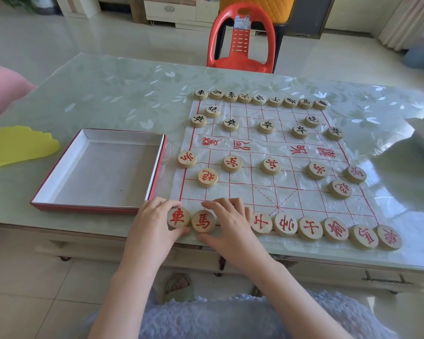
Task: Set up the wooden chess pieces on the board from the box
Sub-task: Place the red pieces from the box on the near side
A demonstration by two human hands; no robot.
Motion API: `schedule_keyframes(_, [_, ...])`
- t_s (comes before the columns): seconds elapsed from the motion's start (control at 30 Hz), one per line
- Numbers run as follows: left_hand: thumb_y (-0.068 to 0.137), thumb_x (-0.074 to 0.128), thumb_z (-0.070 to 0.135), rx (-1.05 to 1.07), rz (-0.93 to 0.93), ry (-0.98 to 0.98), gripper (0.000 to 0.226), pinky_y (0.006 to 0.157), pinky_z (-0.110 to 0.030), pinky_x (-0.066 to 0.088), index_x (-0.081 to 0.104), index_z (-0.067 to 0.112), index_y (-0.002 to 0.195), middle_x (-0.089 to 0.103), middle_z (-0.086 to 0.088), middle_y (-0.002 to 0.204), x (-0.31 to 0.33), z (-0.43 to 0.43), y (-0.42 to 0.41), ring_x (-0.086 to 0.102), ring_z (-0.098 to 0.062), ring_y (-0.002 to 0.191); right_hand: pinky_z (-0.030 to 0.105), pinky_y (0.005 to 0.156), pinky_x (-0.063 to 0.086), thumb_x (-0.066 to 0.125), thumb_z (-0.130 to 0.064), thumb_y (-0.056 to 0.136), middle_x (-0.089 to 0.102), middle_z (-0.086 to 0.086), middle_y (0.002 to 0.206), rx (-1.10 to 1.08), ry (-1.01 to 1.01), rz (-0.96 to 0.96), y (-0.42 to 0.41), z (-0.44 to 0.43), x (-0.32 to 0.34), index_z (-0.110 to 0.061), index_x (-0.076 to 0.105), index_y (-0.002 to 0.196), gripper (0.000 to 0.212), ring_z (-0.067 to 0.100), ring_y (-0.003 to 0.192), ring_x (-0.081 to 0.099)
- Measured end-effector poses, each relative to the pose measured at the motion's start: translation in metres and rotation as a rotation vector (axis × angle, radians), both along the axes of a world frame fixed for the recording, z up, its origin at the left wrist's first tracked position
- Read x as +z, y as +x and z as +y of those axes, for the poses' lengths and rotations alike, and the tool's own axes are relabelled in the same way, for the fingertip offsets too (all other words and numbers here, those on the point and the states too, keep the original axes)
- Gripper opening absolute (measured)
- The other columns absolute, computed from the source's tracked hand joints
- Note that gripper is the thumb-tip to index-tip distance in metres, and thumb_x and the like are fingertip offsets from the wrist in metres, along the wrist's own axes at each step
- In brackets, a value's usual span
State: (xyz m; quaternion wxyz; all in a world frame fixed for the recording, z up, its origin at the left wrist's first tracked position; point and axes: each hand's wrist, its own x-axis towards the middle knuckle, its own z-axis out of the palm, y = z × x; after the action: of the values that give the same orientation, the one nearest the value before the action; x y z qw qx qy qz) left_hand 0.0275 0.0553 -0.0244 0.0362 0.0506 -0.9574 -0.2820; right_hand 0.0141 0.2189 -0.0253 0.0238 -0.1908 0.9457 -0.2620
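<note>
Wooden chess pieces [266,126] lie as round discs on the board [242,192], a thin white sheet with a red grid, right of centre in the frame. Black-lettered pieces number sixteen: nine in a far row [259,99] along the board's upper edge, two just below it near either side, and five spread in a line under those. Red-lettered pieces in view number fifteen: five in a line across the middle, two below them near either side, and eight in the near row [310,228] along the board's bottom edge. The left hand [154,221] grips the leftmost red piece [178,217] of that row, fingers curled over its top edge and thumb under it. The right hand [230,223] pinches the second red piece [203,221], forefinger at its upper edge and thumb at its lower edge; these two discs touch. The right hand covers the spot between the second red piece and the next disc in view, and whether a piece lies beneath it cannot be told. One box [101,167], red-sided with a white lining, sits open on the surface [120,94] just left of the board, at centre left. One red chair [241,45] stands beyond the surface at upper middle, and one yellow shape [15,145] lies at the left edge
</note>
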Motion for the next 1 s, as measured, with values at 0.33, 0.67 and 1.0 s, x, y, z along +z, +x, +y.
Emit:
schedule_keyframes(0.33, [0.069,0.075,0.04,-0.178,0.133,0.051,0.058,0.093,-0.016,0.025,0.056,0.03,0.123,0.048,0.019,0.111,0.021,0.032,0.006,0.035,-0.002,0.11,0.031,0.102,0.022,0.07,-0.041,0.075,0.043,-0.028,0.118,-0.239,-0.141,-0.055,0.011,0.103,0.026,-0.041,0.048,0.124,0.054,0.001,0.117,0.023])
schedule_keyframes(0.67, [0.077,0.066,0.046,-0.301,0.061,-0.094,0.057,0.1,-0.025,0.025,0.048,0.032,0.13,0.051,0.016,0.124,0.011,0.075,-0.006,0.033,-0.009,0.122,0.02,0.079,0.007,0.062,-0.065,0.069,0.041,-0.016,0.121,-0.199,0.147,0.032,0.003,0.095,0.01,-0.035,0.048,0.123,0.063,0.009,0.115,0.019])
schedule_keyframes(1.0, [0.077,0.063,0.052,-0.285,0.021,-0.177,0.059,0.097,-0.026,0.022,0.047,0.033,0.13,0.05,0.015,0.123,0.006,0.078,-0.013,0.03,-0.011,0.122,0.026,0.081,0.011,0.064,-0.048,0.077,0.037,-0.008,0.116,-0.16,0.137,-0.061,-0.001,0.086,0.005,-0.034,0.048,0.125,0.052,0.016,0.112,0.023])
